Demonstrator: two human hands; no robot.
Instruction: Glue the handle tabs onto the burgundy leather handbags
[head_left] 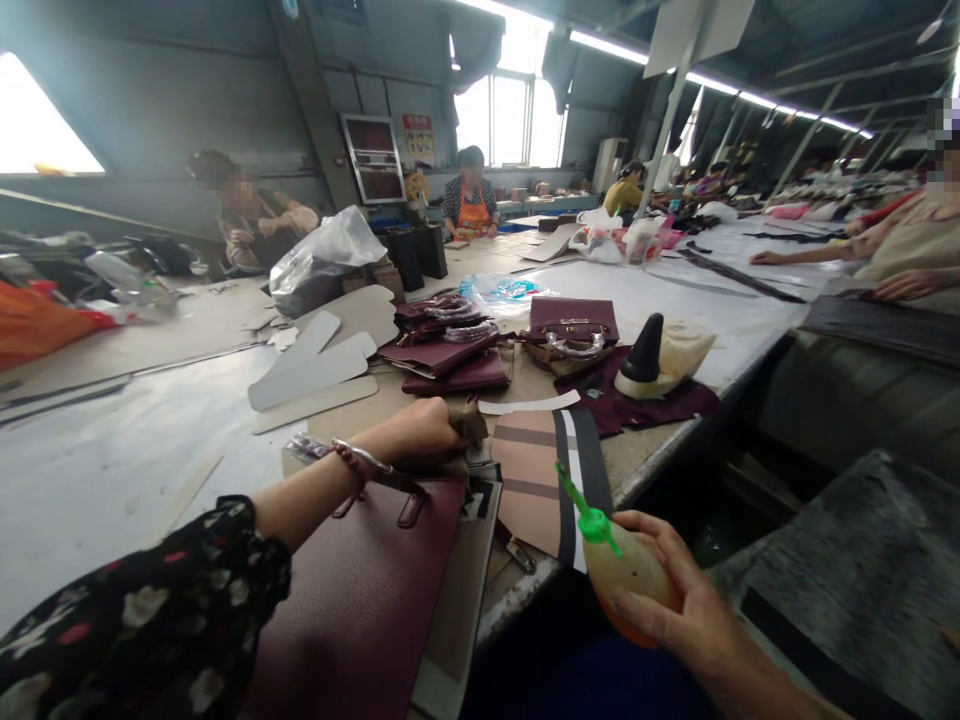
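Note:
In my right hand is a squeeze bottle with a green nozzle, tilted up and left over the table's front edge. My left hand is closed around a fold of brown fabric, part of the lining at the top of a burgundy handbag. The bag lies on its side below my left forearm, a handle loop showing. Between my hands lies a striped tan, black and white panel. A small strap with a metal clasp sits near the edge.
Behind my hands are stacked burgundy bags, another burgundy bag and a black cone on a pale base. Pale cut-out pieces lie to the left. A dark padded surface is at right; co-workers sit around the tables.

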